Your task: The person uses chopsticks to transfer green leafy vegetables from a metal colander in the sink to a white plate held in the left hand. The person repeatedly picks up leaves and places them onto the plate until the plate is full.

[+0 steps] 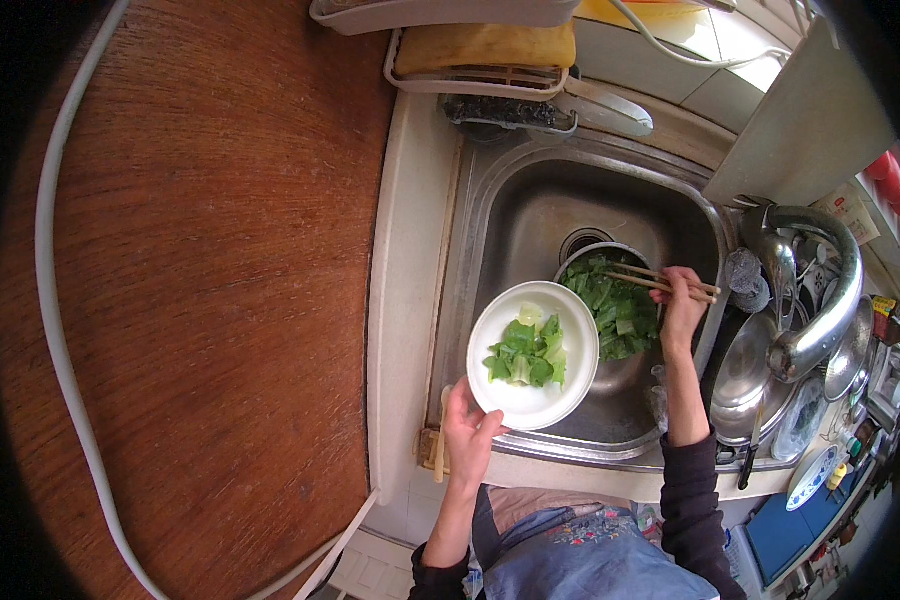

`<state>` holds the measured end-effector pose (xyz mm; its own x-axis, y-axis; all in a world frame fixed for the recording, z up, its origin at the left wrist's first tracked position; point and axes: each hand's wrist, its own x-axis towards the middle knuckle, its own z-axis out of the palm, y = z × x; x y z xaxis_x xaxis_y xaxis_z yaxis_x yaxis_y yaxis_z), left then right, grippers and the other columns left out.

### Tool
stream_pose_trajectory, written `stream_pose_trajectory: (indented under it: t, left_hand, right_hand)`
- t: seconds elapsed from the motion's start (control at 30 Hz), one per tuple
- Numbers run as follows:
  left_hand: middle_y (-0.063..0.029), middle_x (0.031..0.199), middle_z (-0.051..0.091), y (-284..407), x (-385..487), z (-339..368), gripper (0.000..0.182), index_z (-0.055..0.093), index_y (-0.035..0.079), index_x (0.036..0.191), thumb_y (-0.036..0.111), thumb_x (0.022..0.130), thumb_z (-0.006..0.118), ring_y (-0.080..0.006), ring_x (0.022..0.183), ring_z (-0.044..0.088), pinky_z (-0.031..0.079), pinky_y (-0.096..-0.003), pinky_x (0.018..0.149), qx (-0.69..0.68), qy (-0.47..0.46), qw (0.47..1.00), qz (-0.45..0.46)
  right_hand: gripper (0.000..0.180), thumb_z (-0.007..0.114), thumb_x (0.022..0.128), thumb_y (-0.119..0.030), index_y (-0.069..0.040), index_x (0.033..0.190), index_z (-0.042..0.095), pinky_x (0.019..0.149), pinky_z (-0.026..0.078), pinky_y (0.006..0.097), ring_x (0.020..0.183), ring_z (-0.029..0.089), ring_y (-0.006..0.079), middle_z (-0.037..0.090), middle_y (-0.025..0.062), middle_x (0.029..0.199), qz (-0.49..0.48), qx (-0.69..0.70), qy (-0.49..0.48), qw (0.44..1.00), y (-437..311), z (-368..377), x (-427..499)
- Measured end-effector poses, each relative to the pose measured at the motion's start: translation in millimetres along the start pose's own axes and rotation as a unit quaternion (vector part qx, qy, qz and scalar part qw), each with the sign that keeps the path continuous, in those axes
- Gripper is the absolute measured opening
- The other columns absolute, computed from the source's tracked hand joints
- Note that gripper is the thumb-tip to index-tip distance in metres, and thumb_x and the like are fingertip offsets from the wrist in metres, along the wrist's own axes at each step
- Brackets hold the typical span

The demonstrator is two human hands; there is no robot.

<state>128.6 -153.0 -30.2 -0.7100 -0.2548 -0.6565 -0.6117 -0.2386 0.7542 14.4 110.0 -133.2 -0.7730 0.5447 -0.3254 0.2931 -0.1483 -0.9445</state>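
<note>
My left hand point(471, 429) grips the rim of a white bowl point(529, 409), thumb on top, and holds it over the front left of the steel sink point(525, 217). A few torn pieces of green leaf vegetable point(521, 339) lie in that bowl. In my right hand point(679, 307) is a pair of wooden chopsticks point(645, 281). Their tips touch or hover at the chopped dark green leaves point(607, 304) heaped in a round metal container point(619, 247) in the sink. The white bowl hides part of that container's left side.
A curved chrome faucet point(832, 315) and metal pans point(742, 375) stand right of the sink. A black-handled knife point(750, 450) lies near the front edge. Behind the sink's left corner are a plastic rack point(480, 86) and a white-handled tool point(607, 105). A brown wooden surface point(217, 300) spans the left.
</note>
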Motion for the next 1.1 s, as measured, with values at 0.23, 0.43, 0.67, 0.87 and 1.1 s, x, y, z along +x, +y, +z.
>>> stream_pose_trajectory:
  t: [0.23,0.43,0.67,0.87,1.1]
  left_hand:
    - [-0.0167,0.117,0.045,5.9,-0.8,4.4,0.058,0.029,-0.004,0.126,-0.006,0.073,0.050,-0.0203,0.090,0.057,0.055,-0.0220,0.058,0.030,0.005,0.999,0.017]
    - [-0.0168,0.116,0.046,14.3,-4.4,11.8,0.058,0.029,-0.004,0.126,-0.005,0.073,0.051,-0.0209,0.090,0.057,0.055,-0.0231,0.059,0.016,0.019,1.000,0.017]
    - [-0.0154,0.121,0.040,24.4,-4.4,16.8,0.057,0.028,-0.001,0.127,-0.008,0.074,0.049,-0.0237,0.098,0.055,0.056,-0.0287,0.065,-0.002,0.001,1.000,0.000]
    - [-0.0156,0.120,0.042,5.1,20.7,21.9,0.057,0.028,-0.001,0.127,-0.008,0.074,0.049,-0.0233,0.097,0.055,0.056,-0.0285,0.064,-0.022,-0.031,0.999,0.004]
    - [-0.0157,0.114,0.047,1.4,16.6,13.4,0.058,0.029,-0.003,0.126,-0.007,0.071,0.048,-0.0203,0.088,0.058,0.056,-0.0229,0.058,-0.013,0.012,1.000,0.013]
  right_hand:
    - [0.015,0.052,0.083,-0.014,0.001,0.084,0.056,0.049,0.043,0.0199,0.052,0.056,0.0130,0.058,0.0089,0.071,-0.007,0.043,0.018,0.999,-31.5,-26.1,-16.3]
    - [0.014,0.051,0.084,-0.013,0.000,0.086,0.055,0.051,0.044,0.0208,0.052,0.055,0.0136,0.057,0.0087,0.071,-0.026,0.072,0.013,0.997,-48.4,-47.6,-32.4]
    - [0.017,0.049,0.085,-0.014,0.001,0.086,0.056,0.051,0.047,0.0225,0.060,0.056,0.0156,0.056,0.0121,0.083,-0.059,0.135,0.024,0.989,-100.5,-54.3,-89.1]
    - [0.020,0.048,0.080,-0.016,0.003,0.082,0.056,0.045,0.050,0.0231,0.057,0.055,0.0176,0.054,0.0162,0.083,-0.021,0.005,-0.151,0.988,-111.3,-50.9,-122.0]
    - [0.021,0.049,0.085,-0.021,-0.002,0.089,0.058,0.046,0.040,0.0193,0.049,0.052,0.0114,0.057,0.0085,0.077,-0.026,-0.046,0.029,0.998,-73.8,-37.6,-46.4]
